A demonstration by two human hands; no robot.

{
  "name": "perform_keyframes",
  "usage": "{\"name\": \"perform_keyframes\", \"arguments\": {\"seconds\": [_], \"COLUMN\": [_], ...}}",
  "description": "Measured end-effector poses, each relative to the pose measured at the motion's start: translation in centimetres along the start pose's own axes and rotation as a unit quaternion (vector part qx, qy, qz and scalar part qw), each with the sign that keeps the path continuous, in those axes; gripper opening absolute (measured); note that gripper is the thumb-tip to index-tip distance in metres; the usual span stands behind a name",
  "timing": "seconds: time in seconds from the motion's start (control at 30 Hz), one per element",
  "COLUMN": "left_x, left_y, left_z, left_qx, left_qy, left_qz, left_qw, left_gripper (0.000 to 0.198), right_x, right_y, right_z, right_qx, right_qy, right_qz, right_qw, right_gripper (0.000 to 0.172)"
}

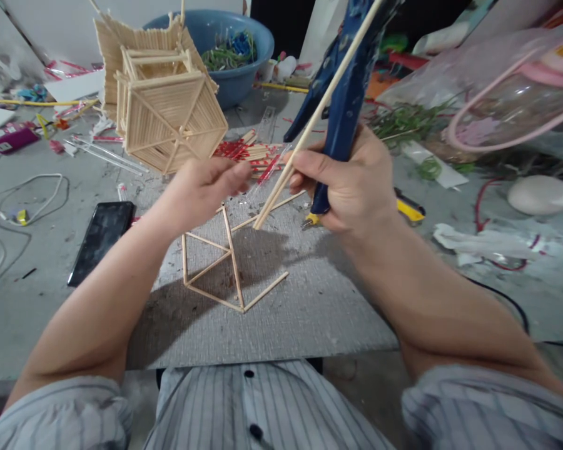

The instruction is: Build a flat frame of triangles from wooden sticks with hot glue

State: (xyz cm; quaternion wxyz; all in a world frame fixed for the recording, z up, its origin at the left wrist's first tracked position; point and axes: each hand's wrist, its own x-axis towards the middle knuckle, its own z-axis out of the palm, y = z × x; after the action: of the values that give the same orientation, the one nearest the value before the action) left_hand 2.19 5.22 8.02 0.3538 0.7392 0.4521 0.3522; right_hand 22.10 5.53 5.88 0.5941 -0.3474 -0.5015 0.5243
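Note:
My right hand (356, 178) is closed around a blue tool (342, 119) that looks like a glue gun, its yellow tip pointing down. Between thumb and fingers of that hand are pinched thin wooden sticks (323, 103), slanting down to the left. My left hand (211, 187) hovers with fingers stretched out, holding nothing I can see. Beneath it lies a flat frame of glued sticks (237, 275), partly hidden by the hand. Just behind stands a hexagonal stick model (176, 119) with a ribbed wooden roof.
A blue basin (234, 47) with green stringy material stands at the back. A phone (101, 240) lies left, a yellow cutter (410, 209) right. Loose red-marked sticks (258, 153) are heaped in the middle. A pink-handled clear container (520, 100) and a white oval object (539, 194) stand far right.

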Motion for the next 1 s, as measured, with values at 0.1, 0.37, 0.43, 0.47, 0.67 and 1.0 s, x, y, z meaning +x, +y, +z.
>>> {"name": "perform_keyframes", "arguments": {"seconds": [0.1,0.37,0.43,0.47,0.67,1.0], "left_x": [-0.7,-1.1,-1.1,-1.1,-0.5,1.2], "left_y": [1.6,1.7,1.7,1.7,0.9,-3.0], "left_z": [2.4,3.9,4.0,4.0,3.2,0.0], "left_qx": [-0.098,-0.100,-0.118,-0.129,-0.192,-0.187], "left_qy": [-0.079,-0.067,-0.069,-0.073,-0.103,0.156], "left_qz": [-0.037,-0.015,-0.018,-0.025,-0.066,0.028], "left_qw": [0.991,0.993,0.990,0.989,0.974,0.969], "left_gripper": [0.025,0.021,0.024,0.024,0.025,0.027], "right_x": [-0.8,-1.4,-1.4,-1.4,-0.9,-0.1], "right_y": [0.0,0.3,0.4,0.5,0.7,-1.2], "right_z": [1.3,1.7,1.6,1.6,1.3,-1.0], "right_qx": [0.011,-0.025,-0.034,-0.039,-0.055,0.016], "right_qy": [-0.002,0.025,0.016,0.011,-0.004,-0.144], "right_qz": [-0.009,-0.023,-0.026,-0.028,-0.059,0.026], "right_qw": [1.000,0.999,0.999,0.999,0.997,0.989], "right_gripper": [0.038,0.042,0.040,0.039,0.046,0.023]}}
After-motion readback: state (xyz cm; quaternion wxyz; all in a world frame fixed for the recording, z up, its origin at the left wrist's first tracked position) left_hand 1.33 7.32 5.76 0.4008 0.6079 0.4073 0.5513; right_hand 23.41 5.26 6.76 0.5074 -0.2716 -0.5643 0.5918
